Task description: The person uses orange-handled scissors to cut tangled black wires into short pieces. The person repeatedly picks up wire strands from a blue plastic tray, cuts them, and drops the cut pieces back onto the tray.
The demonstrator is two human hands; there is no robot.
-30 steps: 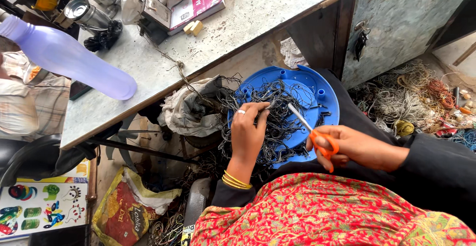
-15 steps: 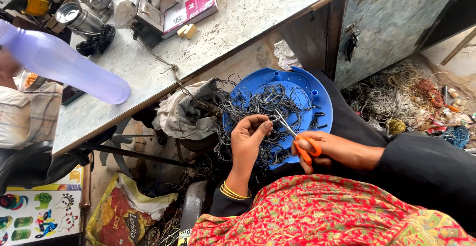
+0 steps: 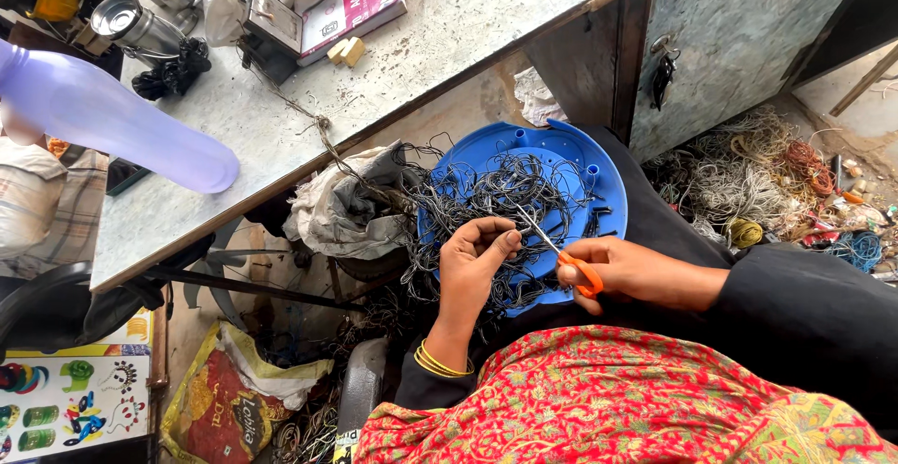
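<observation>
A round blue plastic tray point(image 3: 582, 166) rests on my lap, covered with a tangle of thin black wires point(image 3: 486, 204). My left hand point(image 3: 477, 263), with gold bangles at the wrist, pinches a few of the wires over the tray's near side. My right hand point(image 3: 625, 270) grips orange-handled scissors point(image 3: 561, 256); the blades point up and left into the wires, right beside my left fingertips.
A grey worktop point(image 3: 449, 24) holds a cardboard box point(image 3: 351, 6), steel cups point(image 3: 131, 20) and a lilac plastic bottle point(image 3: 103, 113). A crumpled cloth point(image 3: 341, 211) hangs under its edge. A metal cabinet point(image 3: 739, 24) stands right, with heaps of coloured wire point(image 3: 767, 179) on the floor.
My left hand has closed its fingers on the wires and the scissors' tips have drawn in close to it. The view has shifted slightly.
</observation>
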